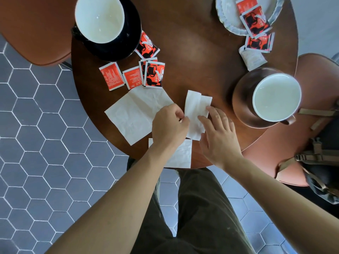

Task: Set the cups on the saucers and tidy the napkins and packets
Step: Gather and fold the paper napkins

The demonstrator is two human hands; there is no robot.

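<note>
A folded white napkin (196, 110) lies on the round wooden table (192, 57). My left hand (168, 125) pinches its left edge. My right hand (218, 132) presses flat on its right side. An unfolded napkin (135, 114) lies to the left, and a third napkin (181, 154) sits partly under my left wrist at the near edge. One white cup (100, 18) stands on a black saucer (117, 46) at the far left. Another white cup (277, 97) stands on a brown saucer (242, 99) at the right. Several red packets (154, 74) lie near the black saucer.
A white plate (227, 21) at the far right holds red packets (255, 21), with another packet (259, 43) and a white sachet (252, 58) beside it. Brown chairs (36, 28) stand left and right; a bag (322, 158) rests on the right chair. The floor has grey hexagon tiles.
</note>
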